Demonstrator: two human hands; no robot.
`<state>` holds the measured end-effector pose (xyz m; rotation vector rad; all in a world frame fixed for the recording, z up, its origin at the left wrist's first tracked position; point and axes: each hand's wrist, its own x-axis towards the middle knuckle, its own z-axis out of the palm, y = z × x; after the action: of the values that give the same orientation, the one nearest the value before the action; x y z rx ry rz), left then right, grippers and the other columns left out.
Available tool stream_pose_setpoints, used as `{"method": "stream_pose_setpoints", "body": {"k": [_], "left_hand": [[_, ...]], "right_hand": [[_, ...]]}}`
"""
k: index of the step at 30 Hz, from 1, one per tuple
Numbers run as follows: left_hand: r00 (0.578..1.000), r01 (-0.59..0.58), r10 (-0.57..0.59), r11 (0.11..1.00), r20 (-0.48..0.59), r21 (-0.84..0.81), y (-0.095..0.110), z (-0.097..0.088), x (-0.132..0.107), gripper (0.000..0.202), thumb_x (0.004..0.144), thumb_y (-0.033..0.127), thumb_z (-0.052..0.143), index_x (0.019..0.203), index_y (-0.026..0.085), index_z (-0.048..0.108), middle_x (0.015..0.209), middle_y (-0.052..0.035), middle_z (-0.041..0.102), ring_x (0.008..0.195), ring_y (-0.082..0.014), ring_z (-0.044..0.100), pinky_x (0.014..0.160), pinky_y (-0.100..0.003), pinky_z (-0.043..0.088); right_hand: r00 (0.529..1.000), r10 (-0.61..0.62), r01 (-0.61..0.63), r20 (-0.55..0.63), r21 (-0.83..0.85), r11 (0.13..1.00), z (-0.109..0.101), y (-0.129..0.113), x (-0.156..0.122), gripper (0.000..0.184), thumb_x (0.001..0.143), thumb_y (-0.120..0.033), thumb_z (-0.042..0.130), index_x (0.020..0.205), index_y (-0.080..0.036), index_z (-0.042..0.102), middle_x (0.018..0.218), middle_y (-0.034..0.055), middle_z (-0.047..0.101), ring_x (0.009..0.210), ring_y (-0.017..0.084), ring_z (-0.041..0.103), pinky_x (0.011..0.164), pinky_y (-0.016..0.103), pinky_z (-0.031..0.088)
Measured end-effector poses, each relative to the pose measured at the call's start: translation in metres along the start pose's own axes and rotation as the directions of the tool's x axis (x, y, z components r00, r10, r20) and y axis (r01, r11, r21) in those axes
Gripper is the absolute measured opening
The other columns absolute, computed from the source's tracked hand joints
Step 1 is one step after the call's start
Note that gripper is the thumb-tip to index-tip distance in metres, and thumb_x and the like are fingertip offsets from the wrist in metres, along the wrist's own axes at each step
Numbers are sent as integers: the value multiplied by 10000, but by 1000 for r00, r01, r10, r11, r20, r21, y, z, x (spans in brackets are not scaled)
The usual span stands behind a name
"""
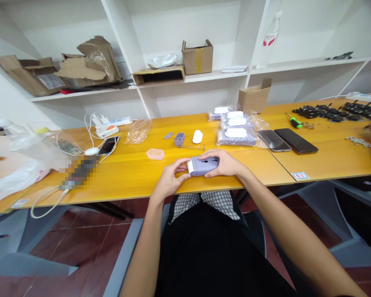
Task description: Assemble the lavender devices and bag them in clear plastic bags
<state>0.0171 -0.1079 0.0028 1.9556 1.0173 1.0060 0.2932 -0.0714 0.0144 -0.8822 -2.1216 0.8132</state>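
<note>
Casing (200, 168), pale purple with a white end, lies on its side between my two hands, just above or on the table (126, 173) near its front edge; I cannot tell whether it touches the wood. My right hand (225, 163) wraps the body from the far end, fingers over the top and thumb along the near side, so a dark slotted part shows between them. My left hand (170, 176) pinches the white end, thumb on the near side and fingers on the far side. I judge the step in hand to be work on that white end, with the right hand as the anchor; whether I am pressing or pulling does not show. The next move, to my mind, calls for a firm right hold and a straight, even push or pull from the left, without tilting the end. Just beyond my hands lie a spring (195, 147), touching or nearly touching a small purple cup (179, 139), then a white cap (197, 137), and to the left a pinkish tray (155, 154). Farther right, bagged units (236, 138) sit near two phones (297, 141).
</note>
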Motion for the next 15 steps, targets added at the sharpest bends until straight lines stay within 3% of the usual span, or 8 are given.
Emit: {"method": "stream_pose_setpoints", "body": {"k": [4, 9, 15], "left_hand": [[1000, 14, -14, 1000, 8, 22, -2, -1, 0, 596, 915, 258, 737, 1484, 245, 563, 1438, -123, 658, 1146, -242, 719, 1083, -496, 581], [1000, 18, -20, 989, 8, 150, 4, 1, 2, 589, 935, 243, 700, 1507, 255, 555, 1332, -101, 709, 1118, -232, 708, 1080, -476, 567], [998, -30, 14, 957, 59, 290, 13, 6, 5, 588, 927, 232, 700, 1497, 273, 562, 1346, -77, 701, 1098, -231, 687, 1068, -457, 552]], "right_hand": [[1000, 12, -12, -8, -1, 1000, -1, -1, 0, 643, 609, -350, 983, 1219, -281, 794, 1282, 65, 758, 1184, 295, 701, 1090, 494, 515], [999, 7, -8, -43, -22, 1000, 1, 0, -2, 643, 634, -328, 969, 1249, -301, 788, 1329, 60, 749, 1234, 298, 686, 1127, 497, 500], [997, 5, -10, -77, -55, 998, 3, -2, -8, 650, 630, -322, 976, 1251, -298, 788, 1328, 64, 753, 1228, 296, 698, 1130, 507, 502]]}}
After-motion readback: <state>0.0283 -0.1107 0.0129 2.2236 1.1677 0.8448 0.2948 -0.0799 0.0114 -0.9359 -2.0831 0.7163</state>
